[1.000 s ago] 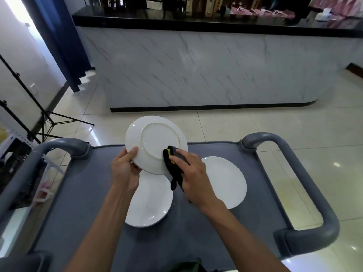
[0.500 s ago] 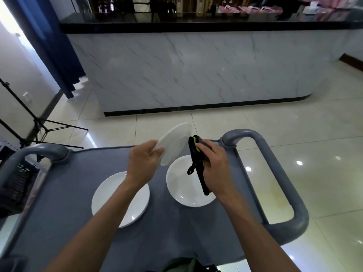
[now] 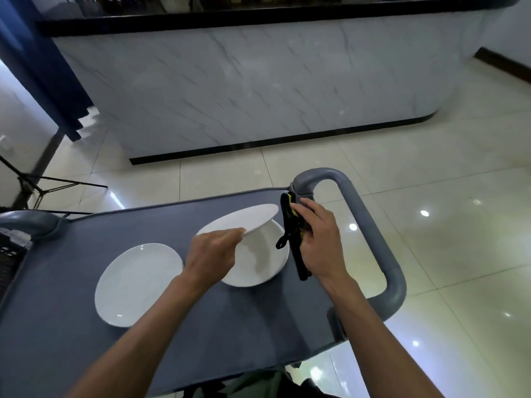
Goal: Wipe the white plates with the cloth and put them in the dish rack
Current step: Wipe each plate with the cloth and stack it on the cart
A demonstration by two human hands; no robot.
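**Plate held flat, cloth ready**

My left hand [image 3: 212, 254] pinches a white plate [image 3: 244, 221] by its near rim, nearly level above another plate [image 3: 258, 262] on the desk [image 3: 201, 326], probably to free its face. My right hand [image 3: 319, 242] clutches the cloth [image 3: 293, 234] beside it.

Three white plates, counted from the grey cart top [image 3: 86, 282]: one held plate [image 3: 241, 219] tilted above it in the left hand [image 3: 212, 254], one right-hand plate [image 3: 258, 262] lying on it beneath that, one left-hand plate [image 3: 138, 282] lying on it further left. One black and yellow cloth [image 3: 293, 237], at the cart top's right edge, in the right hand [image 3: 319, 239]. Two hands. Two grey cart handles, the right handle [image 3: 370, 225] and the left handle [image 3: 28, 222]
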